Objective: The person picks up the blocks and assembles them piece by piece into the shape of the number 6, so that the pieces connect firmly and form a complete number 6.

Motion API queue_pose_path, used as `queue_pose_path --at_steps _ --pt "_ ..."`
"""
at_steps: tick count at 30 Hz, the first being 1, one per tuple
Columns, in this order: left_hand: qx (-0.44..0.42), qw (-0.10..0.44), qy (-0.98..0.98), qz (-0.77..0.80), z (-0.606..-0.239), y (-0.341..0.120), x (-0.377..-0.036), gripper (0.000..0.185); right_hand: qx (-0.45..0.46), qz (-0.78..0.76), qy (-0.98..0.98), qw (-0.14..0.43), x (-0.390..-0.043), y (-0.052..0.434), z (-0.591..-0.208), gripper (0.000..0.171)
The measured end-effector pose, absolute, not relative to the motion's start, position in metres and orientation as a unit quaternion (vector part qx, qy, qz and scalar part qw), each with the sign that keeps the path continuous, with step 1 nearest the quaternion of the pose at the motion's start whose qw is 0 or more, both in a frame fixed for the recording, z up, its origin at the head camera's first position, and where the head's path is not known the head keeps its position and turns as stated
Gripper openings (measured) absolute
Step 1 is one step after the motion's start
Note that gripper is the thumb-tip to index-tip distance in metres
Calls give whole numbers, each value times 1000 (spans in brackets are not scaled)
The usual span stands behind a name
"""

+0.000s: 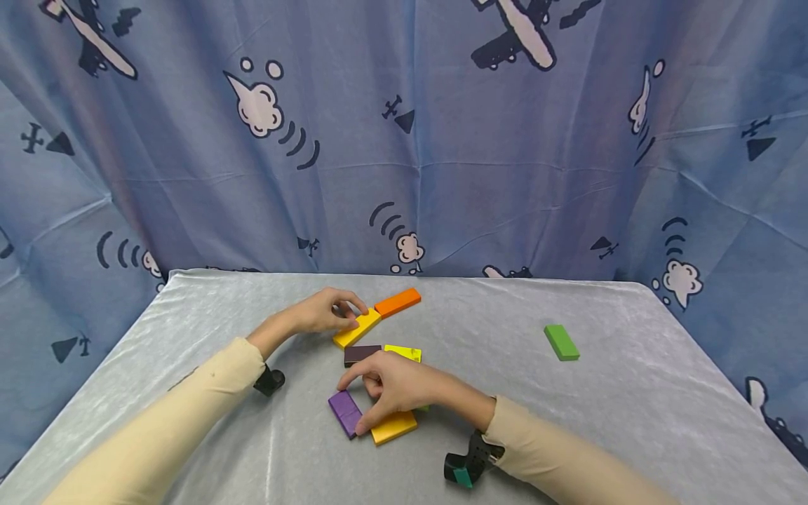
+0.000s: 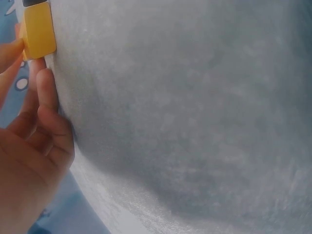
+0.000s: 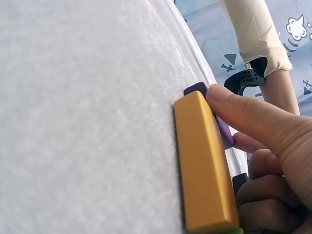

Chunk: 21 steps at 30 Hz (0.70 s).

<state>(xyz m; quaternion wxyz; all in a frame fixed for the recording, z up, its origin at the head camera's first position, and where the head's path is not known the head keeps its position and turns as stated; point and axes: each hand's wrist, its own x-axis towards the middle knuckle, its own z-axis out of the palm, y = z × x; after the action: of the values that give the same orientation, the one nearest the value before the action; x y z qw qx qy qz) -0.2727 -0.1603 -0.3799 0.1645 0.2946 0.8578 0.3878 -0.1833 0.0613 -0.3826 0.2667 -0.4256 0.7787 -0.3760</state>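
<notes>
1. Judging from how the pieces lie, the gathering of coloured blocks looks partway along: six flat blocks sit clustered near the middle of the table [image 1: 189, 330], while one green block [image 1: 561, 341] lies well apart on the right side, untouched.
2. Left hand [image 1: 325, 311] rests on the near end of a yellow block [image 1: 357, 327], fingers curled lightly over it; the left wrist view shows fingertips [image 2: 47, 83] against that block's edge (whether this is a true pinch or only a steadying touch I cannot tell). An orange block [image 1: 398, 301] lies just beyond, its end close to the yellow one.
3. Right hand [image 1: 394, 386] is curled over an amber block [image 1: 393, 426], thumb [image 3: 243, 112] pressed along its long edge in the right wrist view. A purple block [image 1: 345, 412] lies just beside it, touching or nearly so.
4. Between the hands lie a dark brown block [image 1: 362, 353] and a lime-yellow block [image 1: 404, 352], side by side and flat.
5. What seems left: bringing the green block in, and settling the loose cluster into some order (no clear row or stack shows yet).
6. Surface: a pale grey, slightly velvety cloth covers the table, with soft creases.
7. Room: a blue curtain [image 1: 404, 140] printed with aeroplanes and clouds hangs behind and around the table. Both arms wear cream sleeves, with a dark camera mount at each wrist.
</notes>
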Motion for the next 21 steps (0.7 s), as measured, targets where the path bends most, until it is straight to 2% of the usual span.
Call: queue_pose_path --at_steps 21 --pt "296 166 860 382 -380 -159 -273 24 -434 -372 776 267 -186 62 -383 46"
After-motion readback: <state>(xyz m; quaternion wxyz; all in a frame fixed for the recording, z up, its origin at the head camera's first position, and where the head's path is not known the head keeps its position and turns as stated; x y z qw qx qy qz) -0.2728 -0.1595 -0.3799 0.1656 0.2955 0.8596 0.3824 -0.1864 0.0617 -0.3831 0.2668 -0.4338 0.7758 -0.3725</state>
